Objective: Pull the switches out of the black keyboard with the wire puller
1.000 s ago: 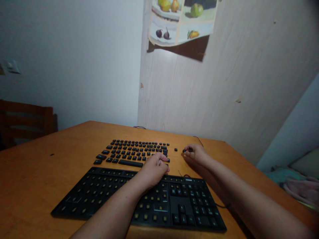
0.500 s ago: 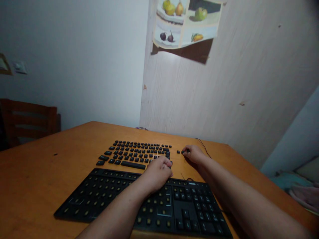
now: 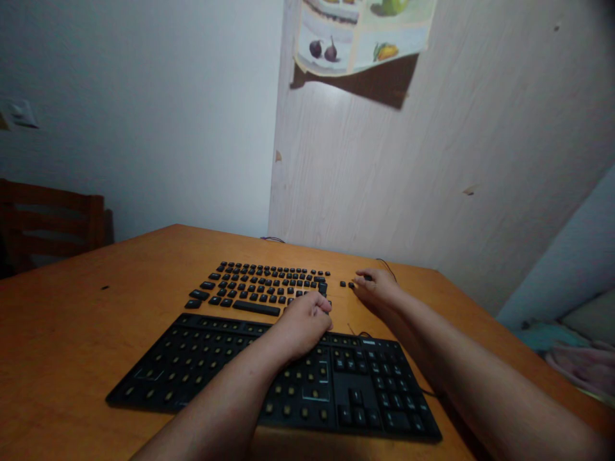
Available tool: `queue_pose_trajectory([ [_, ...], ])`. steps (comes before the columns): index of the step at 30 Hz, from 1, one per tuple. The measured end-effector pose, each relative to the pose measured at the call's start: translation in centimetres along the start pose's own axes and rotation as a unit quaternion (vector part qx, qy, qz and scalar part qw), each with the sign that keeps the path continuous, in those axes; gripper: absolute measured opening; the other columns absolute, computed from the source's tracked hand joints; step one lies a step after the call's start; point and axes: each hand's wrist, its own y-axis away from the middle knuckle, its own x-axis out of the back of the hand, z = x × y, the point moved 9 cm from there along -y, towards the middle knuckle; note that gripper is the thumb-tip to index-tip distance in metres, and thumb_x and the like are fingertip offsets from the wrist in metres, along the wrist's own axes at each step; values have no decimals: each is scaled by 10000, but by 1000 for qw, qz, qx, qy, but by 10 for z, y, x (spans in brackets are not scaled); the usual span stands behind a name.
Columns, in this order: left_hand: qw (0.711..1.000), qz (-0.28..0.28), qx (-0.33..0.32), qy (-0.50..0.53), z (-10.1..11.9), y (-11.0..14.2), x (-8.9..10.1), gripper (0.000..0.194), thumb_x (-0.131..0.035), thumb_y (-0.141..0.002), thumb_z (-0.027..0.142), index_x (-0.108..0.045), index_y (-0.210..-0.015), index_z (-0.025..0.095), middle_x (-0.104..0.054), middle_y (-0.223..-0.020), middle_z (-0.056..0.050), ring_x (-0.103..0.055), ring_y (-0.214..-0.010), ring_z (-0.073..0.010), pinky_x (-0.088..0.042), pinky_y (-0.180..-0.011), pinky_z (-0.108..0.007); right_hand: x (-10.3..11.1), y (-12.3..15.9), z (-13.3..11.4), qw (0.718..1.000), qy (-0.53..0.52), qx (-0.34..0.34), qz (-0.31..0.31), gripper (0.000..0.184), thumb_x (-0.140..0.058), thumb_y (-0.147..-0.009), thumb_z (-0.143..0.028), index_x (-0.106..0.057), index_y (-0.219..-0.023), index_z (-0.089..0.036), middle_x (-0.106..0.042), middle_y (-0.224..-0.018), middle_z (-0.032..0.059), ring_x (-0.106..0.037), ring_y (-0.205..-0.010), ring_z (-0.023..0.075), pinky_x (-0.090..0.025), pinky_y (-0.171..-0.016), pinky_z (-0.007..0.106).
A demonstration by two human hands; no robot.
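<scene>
My left hand is closed, fingers curled in, above the upper edge of a black keyboard. Whatever may be inside its fingers is hidden. The keyboard's left and middle part shows bare switch stems; arrow keys and number pad still carry caps. Behind it, loose black keycaps lie in rows, with the long space bar cap in front. Over at the right, my right hand rests low over the table with fingers loosely stretched. Its fingertips are beside a small keycap; another keycap shows by its fingers.
The wooden table extends to the left, with a small dark bit on it. A thin cable runs behind my right hand. A wooden chair stands at left; a fruit picture hangs on the wall.
The view has tipped slightly down. My right hand's fingertips have drawn back from the small keycap and look less pinched. My left hand stays in nearly the same place.
</scene>
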Motion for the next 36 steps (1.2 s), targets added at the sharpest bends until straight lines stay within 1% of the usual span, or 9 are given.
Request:
queue_pose_trajectory([
  [3,1000,-4,-3,1,0,0,-1,216,-557,-689,150,-562,-902,183,-621,-691,11,-535,-612,-132,-342,-555,-230,20,16,-18,999,-48,24,-1,295,-491,-882,-302,-729,-979,-159,-720,-1040,99,-650,-970,222,-478,-803,278],
  [6,1000,-6,-8,1,1,-1,-2,202,-565,-691,140,-564,-889,180,-614,-677,11,-527,-603,-130,-327,-549,-228,39,42,-36,996,-83,18,4,312,-431,-888,-295,-703,-950,-157,-707,-816,74,-647,-728,186,-480,-633,266],
  [8,1000,-10,-11,0,1,-1,-3,198,-561,-694,133,-562,-887,178,-619,-689,6,-529,-606,-130,-322,-548,-227,45,62,-47,988,-153,2,-16,237,-474,-856,-290,-653,-935,-156,-618,-628,15,-576,-562,139,-429,-516,225],
  [10,1000,-14,-12,-4,2,-1,-3,199,-553,-693,124,-561,-885,176,-626,-705,3,-534,-613,-130,-321,-550,-227,43,83,-54,968,-241,-30,-68,199,-527,-839,-339,-591,-938,-178,-543,-557,-40,-487,-458,101,-345,-417,187],
  [12,1000,-18,-10,-9,3,0,-3,198,-551,-693,119,-560,-882,175,-629,-711,3,-535,-613,-128,-323,-552,-226,37,101,-65,947,-284,-33,-143,207,-597,-811,-372,-570,-883,-180,-533,-562,-50,-447,-431,80,-322,-391,174],
  [15,1000,-20,-10,-11,4,1,-3,187,-551,-703,124,-559,-882,174,-626,-704,8,-525,-599,-122,-326,-555,-225,31,120,-75,925,-313,-15,-214,271,-654,-795,-422,-589,-845,-163,-561,-606,-32,-460,-443,69,-358,-403,174],
  [18,1000,-24,-15,-10,6,1,-4,181,-545,-706,124,-555,-880,175,-628,-703,6,-522,-594,-122,-325,-551,-227,26,129,-76,909,-338,-12,-244,324,-634,-822,-479,-601,-863,-159,-569,-616,-24,-478,-451,72,-375,-409,176],
  [28,999,-23,-17,-15,5,1,-3,199,-549,-692,144,-565,-886,181,-636,-721,-3,-540,-624,-136,-336,-553,-233,10,140,-86,925,-270,28,-266,246,-601,-871,-426,-623,-900,-183,-568,-663,-22,-517,-541,99,-391,-456,183],
  [36,999,-20,-25,-23,2,0,-3,193,-554,-691,158,-582,-881,180,-629,-722,-3,-532,-635,-133,-326,-558,-229,15,142,-105,952,-169,105,-232,194,-546,-904,-331,-670,-860,-190,-634,-758,13,-557,-684,139,-416,-583,227],
])
